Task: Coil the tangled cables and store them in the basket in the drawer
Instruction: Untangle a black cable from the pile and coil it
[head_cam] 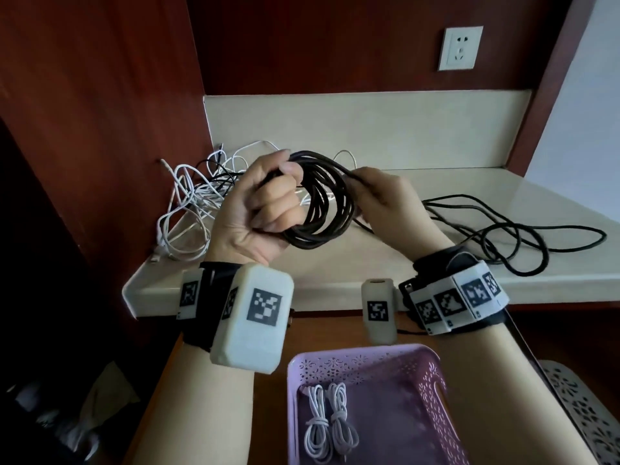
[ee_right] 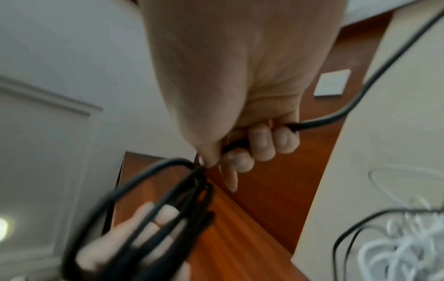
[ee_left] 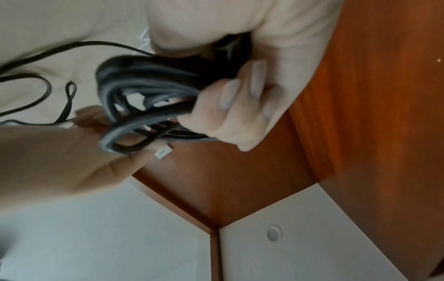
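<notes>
Black cable [head_cam: 318,203] coil gripped in left hand [head_cam: 265,206], right hand [head_cam: 385,199] pinching its loose strand, no readable writing.

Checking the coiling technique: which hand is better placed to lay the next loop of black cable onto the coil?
Right hand: it pinches the loose black cable trailing across the counter, while the left hand grips the coil.

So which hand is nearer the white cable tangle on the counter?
Left. The left hand grips the black coil just beside the white tangle; the right hand is beyond the coil.
</notes>
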